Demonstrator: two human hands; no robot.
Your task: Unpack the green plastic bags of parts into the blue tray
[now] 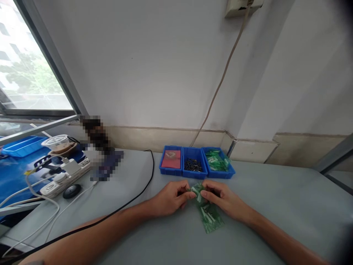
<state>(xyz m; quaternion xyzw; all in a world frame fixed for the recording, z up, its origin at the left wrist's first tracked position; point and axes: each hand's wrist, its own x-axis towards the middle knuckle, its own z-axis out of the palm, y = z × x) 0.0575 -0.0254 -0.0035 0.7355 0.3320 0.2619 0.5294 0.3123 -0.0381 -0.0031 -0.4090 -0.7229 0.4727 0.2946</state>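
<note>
A small green see-through plastic bag (211, 217) hangs between my hands over the table, its lower end towards me. Several pale, thin pieces show inside it. My left hand (175, 197) pinches the bag's upper left edge between thumb and fingers. On the other side, my right hand (224, 198) pinches the upper right edge. Just beyond my hands stand three blue bins in a row. The left bin (171, 171) holds a flat red piece, the middle bin (195, 175) small dark metal parts like screws, the right bin (220, 174) more green bags.
A black cable (138, 195) crosses the grey table (154, 243) and runs over my left forearm. At left are a power strip (66, 176) with white cords, a black mouse (72, 191), a lidded plastic cup (56, 142) and a blue tray (23, 145). A wall stands behind.
</note>
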